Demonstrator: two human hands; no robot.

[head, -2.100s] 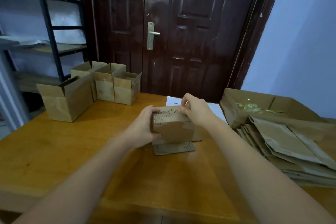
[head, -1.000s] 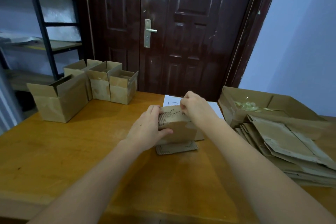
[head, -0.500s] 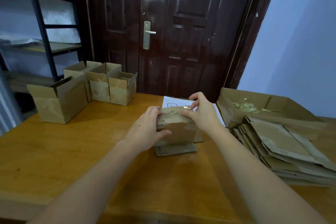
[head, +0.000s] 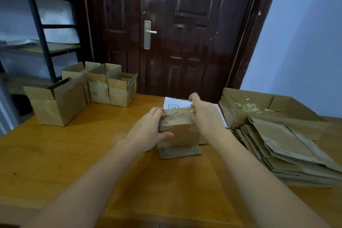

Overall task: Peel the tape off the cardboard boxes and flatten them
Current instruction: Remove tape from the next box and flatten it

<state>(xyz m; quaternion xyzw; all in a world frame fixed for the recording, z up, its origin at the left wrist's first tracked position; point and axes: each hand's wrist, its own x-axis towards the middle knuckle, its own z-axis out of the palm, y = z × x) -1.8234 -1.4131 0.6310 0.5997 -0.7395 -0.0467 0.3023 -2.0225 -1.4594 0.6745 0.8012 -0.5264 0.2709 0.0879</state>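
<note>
A small cardboard box (head: 178,131) stands upside down at the middle of the wooden surface (head: 55,153), its lower flap splayed toward the person and its long axis running left to right. The left hand (head: 148,132) grasps its left end, thumb on the near face. The right hand (head: 204,114) pinches a strip of tape (head: 192,110) at the top right edge. Left of the grip, bare wood reaches four open boxes (head: 83,92); right of it, flattened boxes (head: 288,153) lie close, with a tray (head: 259,105) of tape scraps behind.
</note>
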